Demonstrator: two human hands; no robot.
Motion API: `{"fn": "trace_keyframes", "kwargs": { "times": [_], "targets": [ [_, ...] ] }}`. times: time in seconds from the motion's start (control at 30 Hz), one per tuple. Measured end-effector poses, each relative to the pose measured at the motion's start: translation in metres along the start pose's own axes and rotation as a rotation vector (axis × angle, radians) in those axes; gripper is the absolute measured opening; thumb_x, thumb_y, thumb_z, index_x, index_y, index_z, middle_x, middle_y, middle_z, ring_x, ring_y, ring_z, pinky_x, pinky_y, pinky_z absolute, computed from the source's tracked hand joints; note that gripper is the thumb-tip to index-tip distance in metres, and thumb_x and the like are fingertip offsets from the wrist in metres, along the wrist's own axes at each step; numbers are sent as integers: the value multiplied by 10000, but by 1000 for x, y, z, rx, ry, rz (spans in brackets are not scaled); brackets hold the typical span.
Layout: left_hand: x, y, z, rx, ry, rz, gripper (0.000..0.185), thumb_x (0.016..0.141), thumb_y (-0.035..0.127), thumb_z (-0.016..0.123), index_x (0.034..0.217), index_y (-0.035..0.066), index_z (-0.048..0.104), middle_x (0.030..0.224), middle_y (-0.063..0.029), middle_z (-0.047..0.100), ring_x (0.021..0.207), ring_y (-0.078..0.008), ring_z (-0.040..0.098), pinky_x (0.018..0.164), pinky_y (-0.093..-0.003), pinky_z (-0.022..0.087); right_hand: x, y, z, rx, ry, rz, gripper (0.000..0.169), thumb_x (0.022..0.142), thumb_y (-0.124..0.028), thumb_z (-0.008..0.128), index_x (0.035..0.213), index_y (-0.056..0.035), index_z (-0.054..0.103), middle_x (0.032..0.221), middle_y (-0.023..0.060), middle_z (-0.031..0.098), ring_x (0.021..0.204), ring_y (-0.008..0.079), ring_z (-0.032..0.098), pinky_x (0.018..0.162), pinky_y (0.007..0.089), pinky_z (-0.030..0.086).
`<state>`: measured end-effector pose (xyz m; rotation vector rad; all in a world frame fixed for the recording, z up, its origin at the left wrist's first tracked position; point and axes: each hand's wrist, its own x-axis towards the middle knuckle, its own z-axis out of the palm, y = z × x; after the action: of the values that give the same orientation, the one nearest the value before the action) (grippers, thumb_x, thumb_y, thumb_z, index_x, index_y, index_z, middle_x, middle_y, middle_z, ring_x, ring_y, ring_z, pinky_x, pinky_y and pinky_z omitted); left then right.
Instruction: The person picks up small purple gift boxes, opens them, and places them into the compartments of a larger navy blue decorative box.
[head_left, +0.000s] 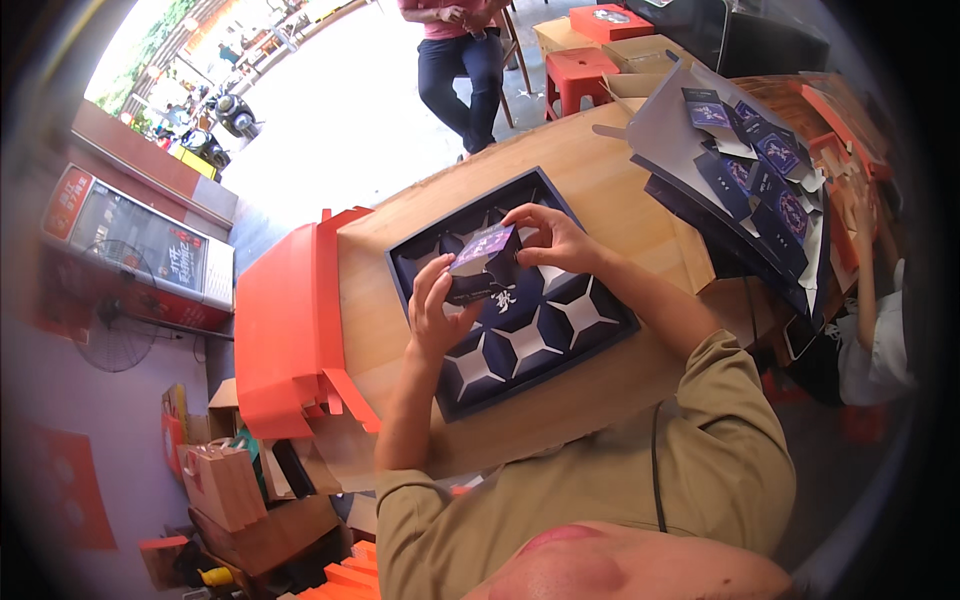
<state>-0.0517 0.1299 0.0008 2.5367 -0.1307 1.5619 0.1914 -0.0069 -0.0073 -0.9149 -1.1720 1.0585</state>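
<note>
Both hands hold a small dark-blue and purple printed carton (487, 255) above a shallow navy gift box (447, 405). My left hand (437, 307) grips the carton's near left side, with the thumb low. At its far right side, my right hand (556, 238) pinches it between thumb and fingers. White characters mark the navy centre panel just below the carton. Around that panel, the box has several square compartments (527, 341) with white floors and folded star-shaped corners. The carton and my hands cover part of the far row.
Flattened orange-red cardboard (289, 330) lies on the left of the wooden table (600, 176). To the right, a large open navy carton (660, 124) holds several small printed cartons (776, 150). A person (461, 67) is beyond the table; another person's arm (866, 247) shows at far right.
</note>
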Motion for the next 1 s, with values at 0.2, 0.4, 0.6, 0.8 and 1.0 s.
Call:
{"fn": "trace_keyframes", "kwargs": {
  "times": [0.2,0.4,0.6,0.8,1.0],
  "targets": [
    [-3,0,1,40,8,-80,606,770,295,913,1224,79,574,1257,-204,634,1054,-383,683,855,-447,608,2,2,-1,-75,50,-1,601,894,-146,845,1383,-37,512,1278,127,618,996,161,731,839,253,581],
    [-2,4,-7,93,-84,-93,398,894,247,782,1229,54,682,1273,-184,637,1070,-375,675,873,-458,579,2,2,3,-86,41,-15,600,879,-123,853,1368,-39,516,1274,137,627,992,169,737,856,270,593],
    [2,2,-8,-30,-154,-134,337,877,52,682,1213,58,707,1238,-184,649,1066,-384,669,886,-456,575,1,-2,5,-179,-27,-2,615,867,-99,861,1367,-72,503,1240,117,653,1045,164,727,928,299,589],
    [0,1,-6,-20,-152,-60,458,774,135,811,1216,89,700,1255,-154,641,1077,-378,671,873,-446,588,0,-1,5,-143,-3,13,620,876,-100,856,1376,-81,490,1133,99,701,1042,147,716,939,295,577],
    [-2,6,-1,154,-175,-22,610,643,205,899,1217,126,707,1270,-116,634,1104,-350,677,894,-450,592,1,0,5,-127,3,15,617,887,-109,851,1382,-76,484,1113,105,706,1020,140,712,918,286,578]
  ]
}}
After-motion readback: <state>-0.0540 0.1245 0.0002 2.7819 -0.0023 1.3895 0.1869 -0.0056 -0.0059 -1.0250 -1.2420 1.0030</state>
